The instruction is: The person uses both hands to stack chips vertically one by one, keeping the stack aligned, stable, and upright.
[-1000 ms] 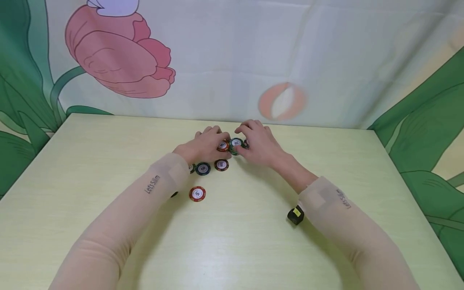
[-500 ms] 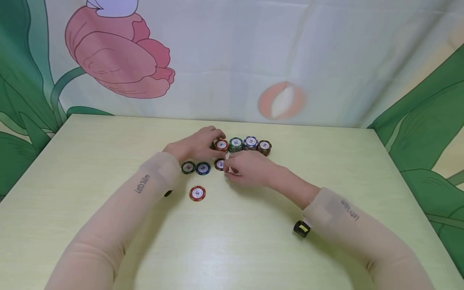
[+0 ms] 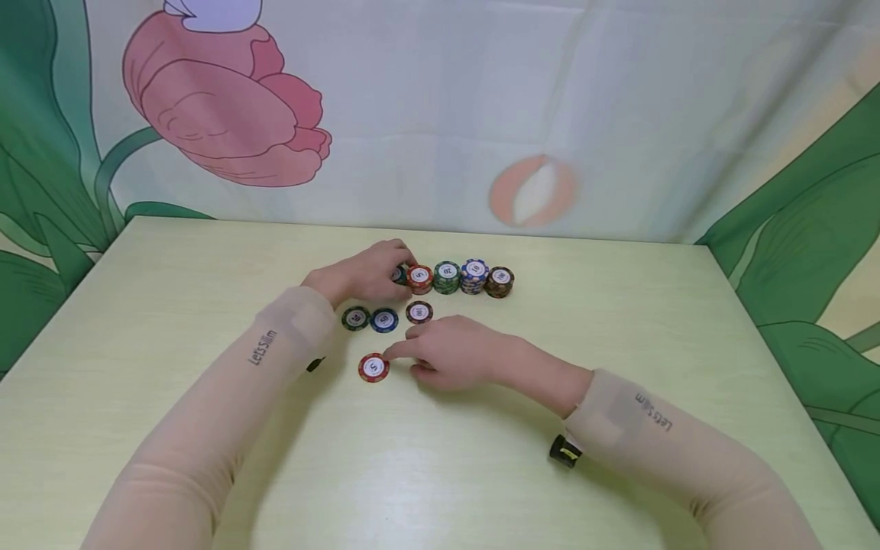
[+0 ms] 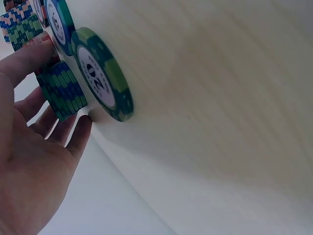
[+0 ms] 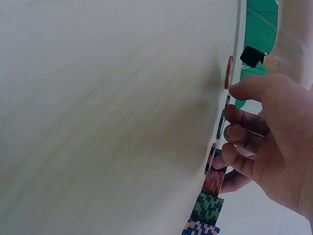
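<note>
In the head view, my left hand [image 3: 363, 272] is at the left end of a row of poker chip stacks. Its thumb and fingers go round a dark blue-green stack [image 4: 62, 90], with the thumb in front beside the red stack [image 3: 420, 279]. My right hand [image 3: 457, 353] reaches left over the table, index finger stretched to the right edge of a flat red chip [image 3: 373, 367] marked 5. Nothing is gripped between its loosely bent fingers. Behind lie a green chip [image 3: 355, 318], a blue chip [image 3: 384, 320] and a dark chip [image 3: 419, 312] marked 100.
Rightward, the row continues with a green stack [image 3: 447, 276], a blue-and-white stack [image 3: 474, 276] and a dark brown stack [image 3: 499, 282]. A printed curtain [image 3: 426, 114] hangs behind the pale table [image 3: 412, 481]. A small black device [image 3: 565, 451] sits under the right wrist.
My right hand has left the stacks and come nearer, past the 100 chip to the red chip. My left hand has shifted left from the red stack to the blue-green one.
</note>
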The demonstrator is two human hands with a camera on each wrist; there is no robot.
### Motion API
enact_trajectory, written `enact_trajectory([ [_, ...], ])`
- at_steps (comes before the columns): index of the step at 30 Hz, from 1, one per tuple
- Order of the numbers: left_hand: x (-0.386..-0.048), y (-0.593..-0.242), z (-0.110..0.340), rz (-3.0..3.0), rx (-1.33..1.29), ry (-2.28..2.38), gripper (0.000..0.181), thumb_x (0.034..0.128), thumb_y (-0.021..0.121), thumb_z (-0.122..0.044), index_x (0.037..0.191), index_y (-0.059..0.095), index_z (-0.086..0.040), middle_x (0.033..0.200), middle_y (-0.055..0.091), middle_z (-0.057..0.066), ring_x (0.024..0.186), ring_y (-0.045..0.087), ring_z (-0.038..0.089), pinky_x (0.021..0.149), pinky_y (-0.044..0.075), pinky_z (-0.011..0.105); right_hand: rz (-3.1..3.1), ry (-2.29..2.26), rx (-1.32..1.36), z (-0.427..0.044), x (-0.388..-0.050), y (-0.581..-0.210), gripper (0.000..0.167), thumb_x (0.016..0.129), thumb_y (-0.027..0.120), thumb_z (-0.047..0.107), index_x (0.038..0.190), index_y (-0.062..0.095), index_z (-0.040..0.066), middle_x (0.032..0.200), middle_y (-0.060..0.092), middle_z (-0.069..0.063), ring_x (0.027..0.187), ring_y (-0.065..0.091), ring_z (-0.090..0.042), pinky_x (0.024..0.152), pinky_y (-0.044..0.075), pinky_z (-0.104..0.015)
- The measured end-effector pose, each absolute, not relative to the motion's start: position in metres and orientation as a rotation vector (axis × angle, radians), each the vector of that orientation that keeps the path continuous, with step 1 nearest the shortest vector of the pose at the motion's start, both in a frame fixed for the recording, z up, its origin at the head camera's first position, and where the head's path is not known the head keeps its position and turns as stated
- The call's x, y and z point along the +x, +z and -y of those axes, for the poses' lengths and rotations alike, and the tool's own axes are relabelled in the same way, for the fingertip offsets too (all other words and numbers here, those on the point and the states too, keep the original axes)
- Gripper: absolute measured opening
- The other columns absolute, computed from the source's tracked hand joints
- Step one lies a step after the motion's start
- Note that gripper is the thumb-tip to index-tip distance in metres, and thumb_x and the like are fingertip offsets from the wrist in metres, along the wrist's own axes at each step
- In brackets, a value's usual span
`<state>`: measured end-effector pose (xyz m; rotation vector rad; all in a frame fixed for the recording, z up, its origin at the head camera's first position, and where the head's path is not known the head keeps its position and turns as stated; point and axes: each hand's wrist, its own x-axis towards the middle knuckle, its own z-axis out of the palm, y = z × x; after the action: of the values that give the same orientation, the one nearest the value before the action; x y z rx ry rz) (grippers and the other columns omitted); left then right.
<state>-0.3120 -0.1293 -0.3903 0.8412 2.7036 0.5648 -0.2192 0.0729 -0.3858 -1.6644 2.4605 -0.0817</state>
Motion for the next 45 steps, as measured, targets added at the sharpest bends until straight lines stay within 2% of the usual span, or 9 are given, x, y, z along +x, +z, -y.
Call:
enact_trajectory([
  [7, -0.315, -0.395, 0.130, -2.714, 0.828, 0.545, 0.043, 0.0954, 0.073, -0.022, 0.130, 0.062, 0.001, 0.136, 0.053, 0.018, 0.127, 0.048, 0.033, 0.112, 0.036, 0.047, -2.423, -0.029, -1.654, -0.071, -0.215, -0.389, 0.056, 0.094, 0.056, 0.006, 0.145, 0.061, 0.030, 0.084, 0.052, 0.004, 0.066, 0.046, -0.015, 0.060, 0.039, -0.028],
  [15, -0.312, -0.392, 0.128, -2.717, 0.827, 0.530, 0.046, 0.0959, 0.073, -0.023, 0.133, 0.060, 0.001, 0.137, 0.053, 0.018, 0.126, 0.049, 0.032, 0.111, 0.037, 0.047, -2.444, -0.052, -1.638, -0.075, -0.215, -0.388, 0.056, 0.093, 0.055, 0.005, 0.141, 0.063, 0.032, 0.082, 0.052, 0.004, 0.064, 0.044, -0.015, 0.058, 0.036, -0.028],
  [25, -0.312, -0.391, 0.127, -2.719, 0.819, 0.521, 0.046, 0.0961, 0.073, -0.023, 0.134, 0.059, 0.000, 0.137, 0.052, 0.017, 0.126, 0.048, 0.032, 0.111, 0.037, 0.047, -2.475, -0.112, -1.574, -0.081, -0.218, -0.382, 0.036, 0.098, 0.056, 0.011, 0.126, 0.072, 0.025, 0.086, 0.058, 0.005, 0.073, 0.053, -0.014, 0.066, 0.046, -0.032],
  [32, -0.313, -0.394, 0.129, -2.725, 0.812, 0.528, 0.045, 0.0957, 0.073, -0.024, 0.132, 0.060, 0.000, 0.136, 0.052, 0.017, 0.126, 0.048, 0.032, 0.111, 0.037, 0.046, -2.538, -0.153, -1.543, -0.088, -0.224, -0.383, 0.024, 0.099, 0.059, 0.012, 0.112, 0.077, 0.020, 0.098, 0.068, 0.004, 0.083, 0.061, -0.013, 0.072, 0.051, -0.034],
  [40, -0.312, -0.394, 0.129, -2.725, 0.827, 0.558, 0.044, 0.0950, 0.074, -0.022, 0.131, 0.061, 0.000, 0.133, 0.053, 0.017, 0.124, 0.048, 0.032, 0.110, 0.037, 0.046, -2.590, -0.158, -1.484, -0.093, -0.227, -0.382, 0.021, 0.096, 0.061, 0.011, 0.107, 0.078, 0.017, 0.090, 0.066, 0.004, 0.076, 0.058, -0.012, 0.066, 0.048, -0.031],
  [43, -0.312, -0.393, 0.129, -2.726, 0.835, 0.563, 0.044, 0.0948, 0.074, -0.022, 0.130, 0.061, 0.001, 0.133, 0.054, 0.017, 0.123, 0.049, 0.032, 0.110, 0.038, 0.047, -2.609, -0.155, -1.444, -0.093, -0.229, -0.383, 0.015, 0.096, 0.065, 0.017, 0.108, 0.074, 0.016, 0.087, 0.063, 0.004, 0.073, 0.056, -0.012, 0.065, 0.048, -0.030],
  [45, -0.312, -0.393, 0.128, -2.726, 0.835, 0.565, 0.044, 0.0949, 0.074, -0.022, 0.131, 0.061, 0.001, 0.134, 0.054, 0.017, 0.124, 0.050, 0.033, 0.110, 0.038, 0.046, -2.619, -0.157, -1.412, -0.092, -0.231, -0.383, 0.018, 0.096, 0.069, 0.023, 0.112, 0.071, 0.015, 0.087, 0.063, 0.004, 0.072, 0.056, -0.011, 0.065, 0.048, -0.030],
])
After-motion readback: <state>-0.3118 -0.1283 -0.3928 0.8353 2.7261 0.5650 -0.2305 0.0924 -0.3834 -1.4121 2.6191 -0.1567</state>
